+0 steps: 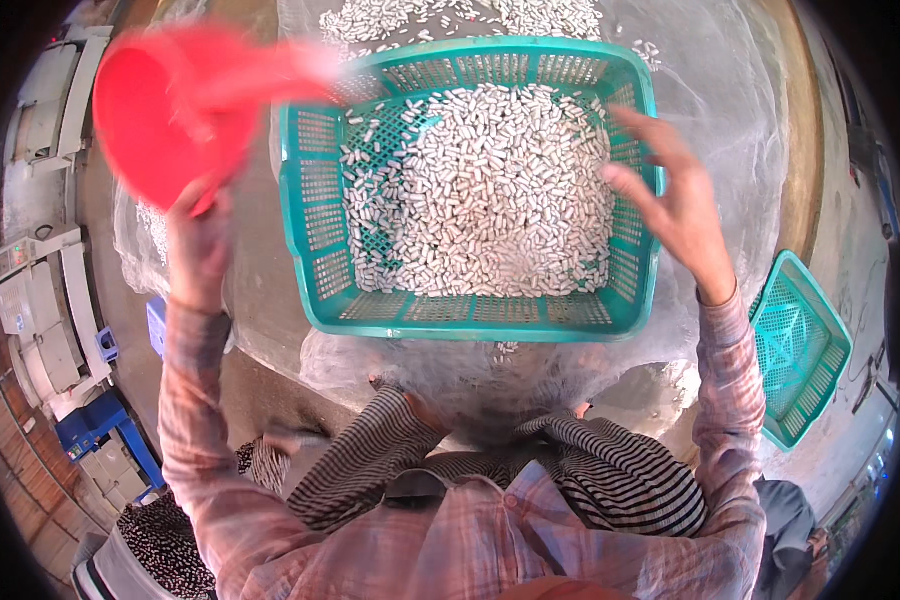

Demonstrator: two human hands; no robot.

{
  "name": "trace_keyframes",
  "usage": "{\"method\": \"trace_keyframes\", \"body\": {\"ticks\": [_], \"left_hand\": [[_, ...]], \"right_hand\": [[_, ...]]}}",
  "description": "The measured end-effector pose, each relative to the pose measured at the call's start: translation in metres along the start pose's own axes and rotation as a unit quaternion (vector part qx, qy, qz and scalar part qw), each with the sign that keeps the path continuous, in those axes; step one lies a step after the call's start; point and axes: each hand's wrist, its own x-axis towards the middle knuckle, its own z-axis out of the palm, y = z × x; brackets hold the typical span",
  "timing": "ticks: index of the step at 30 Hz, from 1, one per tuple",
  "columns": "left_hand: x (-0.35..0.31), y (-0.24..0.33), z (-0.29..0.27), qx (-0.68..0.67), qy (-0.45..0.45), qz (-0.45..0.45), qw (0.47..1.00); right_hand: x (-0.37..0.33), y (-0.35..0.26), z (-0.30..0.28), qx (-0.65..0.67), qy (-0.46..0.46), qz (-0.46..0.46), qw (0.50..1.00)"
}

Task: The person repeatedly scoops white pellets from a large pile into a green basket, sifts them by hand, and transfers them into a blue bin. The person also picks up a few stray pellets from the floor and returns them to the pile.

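Observation:
My left hand point(200, 235) is closed on the edge of a red plastic scoop point(160, 120) with a long handle, held up at the left and smeared by motion. The handle points right, over the far left corner of a green plastic basket point(470, 325). Inside the basket, many small whitish capsule-shaped pieces point(500, 190) cover most of the mesh bottom, thinner on the left. Over the basket's right rim is my right hand point(680, 195), fingers and thumb apart, holding nothing. Whether it touches the rim I cannot tell.
Clear plastic sheeting point(730, 90) lies under and around the basket. More whitish pieces point(530, 18) are heaped beyond it. A smaller green basket point(795, 350) stands at the right. Machines point(50, 310) line the left side. Part of another person point(795, 530) shows at the lower right.

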Motion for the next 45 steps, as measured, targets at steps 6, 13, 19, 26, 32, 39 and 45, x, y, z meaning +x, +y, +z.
{"method": "trace_keyframes", "body": {"ticks": [6,13,19,26,32,39,45], "left_hand": [[0.004,-0.028,-0.279,-0.139,0.255,-0.112,0.950],[0.002,-0.135,-0.319,-0.350,0.337,-0.240,0.840],[-0.022,-0.124,-0.168,-0.157,0.262,-0.331,0.893],[-0.020,-0.093,-0.056,0.287,0.066,0.076,0.953],[-0.033,-0.107,0.023,0.465,-0.231,0.051,0.853],[-0.019,-0.238,0.133,0.545,-0.157,0.116,0.816],[-0.097,-0.212,0.237,0.508,-0.337,0.187,0.770]], "right_hand": [[-0.071,0.051,0.015,-0.034,0.053,0.232,0.971],[-0.101,0.057,0.056,0.130,0.033,0.324,0.937],[-0.107,0.076,0.069,0.219,0.058,0.418,0.880],[-0.099,0.072,0.047,0.154,0.039,0.412,0.897],[-0.060,-0.024,0.030,0.259,0.158,0.292,0.907],[-0.074,-0.026,0.009,0.256,0.191,0.314,0.894],[-0.052,-0.037,-0.006,0.236,0.155,0.321,0.904]]}}
